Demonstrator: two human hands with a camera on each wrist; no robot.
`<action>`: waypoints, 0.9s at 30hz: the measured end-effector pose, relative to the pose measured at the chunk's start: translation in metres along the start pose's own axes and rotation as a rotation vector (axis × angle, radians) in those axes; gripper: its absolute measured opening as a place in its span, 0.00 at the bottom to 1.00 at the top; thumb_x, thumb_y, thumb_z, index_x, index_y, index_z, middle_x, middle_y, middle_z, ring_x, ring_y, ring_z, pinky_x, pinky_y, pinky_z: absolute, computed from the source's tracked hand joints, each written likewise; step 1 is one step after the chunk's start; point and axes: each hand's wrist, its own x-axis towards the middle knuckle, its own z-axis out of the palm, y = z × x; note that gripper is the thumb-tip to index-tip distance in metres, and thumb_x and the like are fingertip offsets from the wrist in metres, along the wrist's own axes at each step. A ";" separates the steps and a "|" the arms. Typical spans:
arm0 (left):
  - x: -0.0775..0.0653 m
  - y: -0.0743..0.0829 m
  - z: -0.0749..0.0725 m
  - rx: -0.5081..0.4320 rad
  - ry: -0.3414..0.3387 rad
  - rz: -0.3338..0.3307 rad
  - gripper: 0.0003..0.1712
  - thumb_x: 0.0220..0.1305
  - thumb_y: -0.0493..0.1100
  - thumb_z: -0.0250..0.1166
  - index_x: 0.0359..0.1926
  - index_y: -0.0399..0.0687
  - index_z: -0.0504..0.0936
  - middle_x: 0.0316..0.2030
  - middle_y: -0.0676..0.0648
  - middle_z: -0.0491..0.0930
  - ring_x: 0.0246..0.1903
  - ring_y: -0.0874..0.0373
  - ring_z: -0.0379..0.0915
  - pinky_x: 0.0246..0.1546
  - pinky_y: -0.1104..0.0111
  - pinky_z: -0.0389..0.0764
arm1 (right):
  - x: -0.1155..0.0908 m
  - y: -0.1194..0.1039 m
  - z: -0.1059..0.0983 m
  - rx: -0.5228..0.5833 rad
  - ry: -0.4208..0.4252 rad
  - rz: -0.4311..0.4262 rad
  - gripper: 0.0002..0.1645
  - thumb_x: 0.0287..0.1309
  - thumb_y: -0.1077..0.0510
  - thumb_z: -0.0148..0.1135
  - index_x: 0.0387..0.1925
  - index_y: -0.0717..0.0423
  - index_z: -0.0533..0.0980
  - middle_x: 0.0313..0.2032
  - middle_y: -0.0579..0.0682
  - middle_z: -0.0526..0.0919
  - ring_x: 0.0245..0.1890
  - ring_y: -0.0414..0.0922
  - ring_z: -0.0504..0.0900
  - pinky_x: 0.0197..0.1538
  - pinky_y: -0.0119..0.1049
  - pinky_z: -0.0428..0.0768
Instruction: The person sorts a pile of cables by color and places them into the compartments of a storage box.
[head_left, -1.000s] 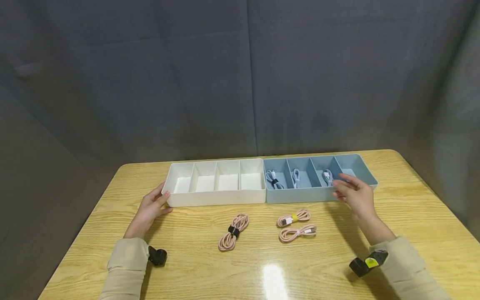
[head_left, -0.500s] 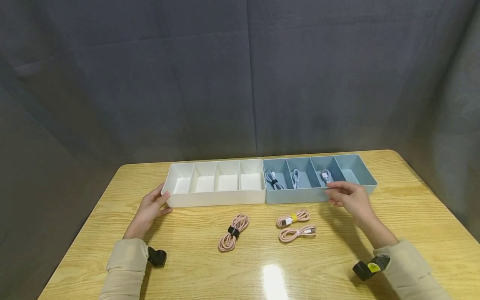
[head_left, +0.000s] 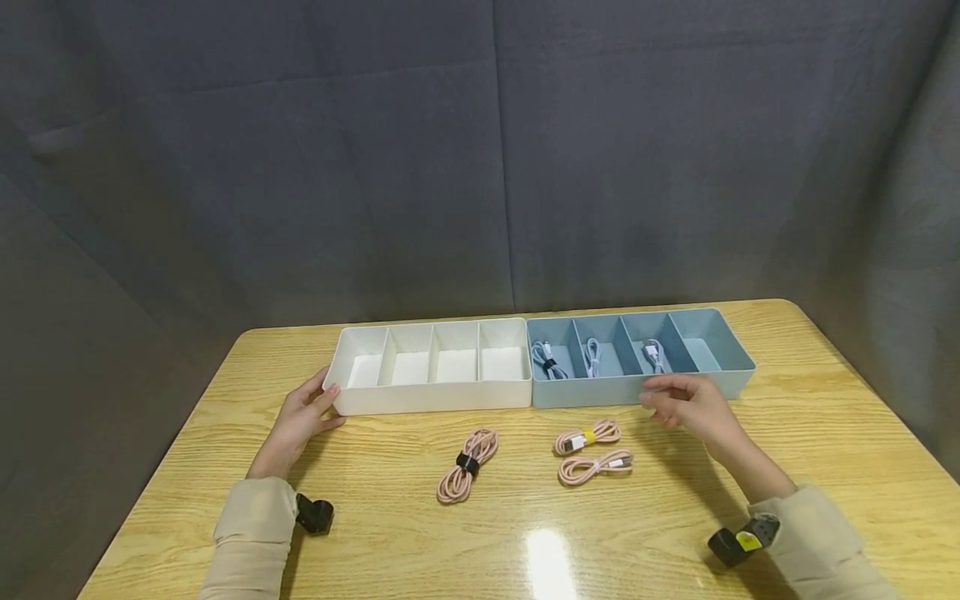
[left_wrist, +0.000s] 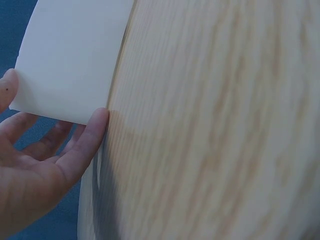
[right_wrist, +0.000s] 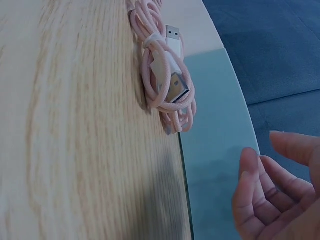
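Observation:
My left hand (head_left: 300, 414) rests at the left end of the white divided box (head_left: 433, 397). Its fingers are spread along the end wall, with fingertips at the upper and lower corners (left_wrist: 102, 117). The right hand (head_left: 692, 408) hovers by the front wall of the blue divided box (head_left: 577, 392), fingers loosely bent, thumb apart, nothing between them. Light-blue coiled USB cables (head_left: 548, 360) lie in the blue box's three left compartments, one in each. Before it lie a pink cable with a yellow tie (head_left: 604, 431) and a pink cable with a pale tie (head_left: 582, 468).
A third pink cable, with a black strap (head_left: 468, 463), lies in front of the white box. Both boxes stand end to end near the far edge of the wooden table (head_left: 390, 533). Behind it hangs a dark grey curtain (head_left: 375, 167).
My right hand has drawn back from above the blue box's third and fourth compartments, moving left and nearer to its front wall. The left hand stays at the white box.

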 end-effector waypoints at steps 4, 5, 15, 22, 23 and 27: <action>-0.001 -0.002 0.000 -0.001 0.001 0.025 0.39 0.66 0.53 0.52 0.70 0.44 0.48 0.62 0.32 0.55 0.48 0.50 0.66 0.40 0.67 0.80 | 0.001 0.003 0.001 -0.022 -0.058 -0.013 0.21 0.55 0.64 0.59 0.46 0.78 0.71 0.28 0.59 0.81 0.23 0.44 0.78 0.24 0.36 0.78; -0.001 -0.002 -0.001 -0.003 -0.010 0.033 0.39 0.66 0.53 0.52 0.70 0.43 0.47 0.62 0.31 0.54 0.49 0.49 0.65 0.40 0.66 0.80 | 0.001 0.004 0.002 -0.029 -0.076 -0.013 0.20 0.55 0.64 0.59 0.46 0.78 0.71 0.27 0.60 0.81 0.23 0.44 0.77 0.23 0.36 0.78; 0.003 -0.007 -0.002 -0.002 -0.014 0.024 0.39 0.66 0.53 0.52 0.70 0.45 0.48 0.62 0.33 0.55 0.49 0.52 0.66 0.41 0.67 0.80 | 0.004 0.011 0.006 -0.084 -0.200 -0.004 0.23 0.54 0.62 0.62 0.46 0.77 0.71 0.22 0.58 0.78 0.18 0.43 0.72 0.20 0.36 0.75; -0.002 0.004 0.001 -0.002 0.001 -0.022 0.36 0.68 0.49 0.50 0.70 0.45 0.47 0.63 0.34 0.54 0.52 0.46 0.62 0.44 0.65 0.79 | 0.008 0.018 0.014 -0.109 -0.297 -0.032 0.23 0.51 0.62 0.64 0.46 0.76 0.72 0.15 0.53 0.73 0.14 0.41 0.69 0.16 0.31 0.69; -0.002 0.004 0.001 0.004 0.008 -0.024 0.36 0.68 0.50 0.50 0.70 0.45 0.47 0.63 0.34 0.54 0.52 0.47 0.63 0.43 0.65 0.79 | 0.008 0.019 0.016 -0.112 -0.310 -0.032 0.24 0.51 0.62 0.64 0.46 0.76 0.72 0.14 0.52 0.72 0.14 0.41 0.69 0.15 0.30 0.67; -0.002 0.003 0.001 0.007 0.007 -0.019 0.38 0.67 0.52 0.52 0.70 0.44 0.47 0.62 0.34 0.55 0.51 0.48 0.63 0.43 0.65 0.79 | 0.010 0.022 0.019 -0.137 -0.334 -0.036 0.25 0.49 0.62 0.65 0.47 0.75 0.73 0.12 0.49 0.70 0.13 0.40 0.67 0.14 0.27 0.64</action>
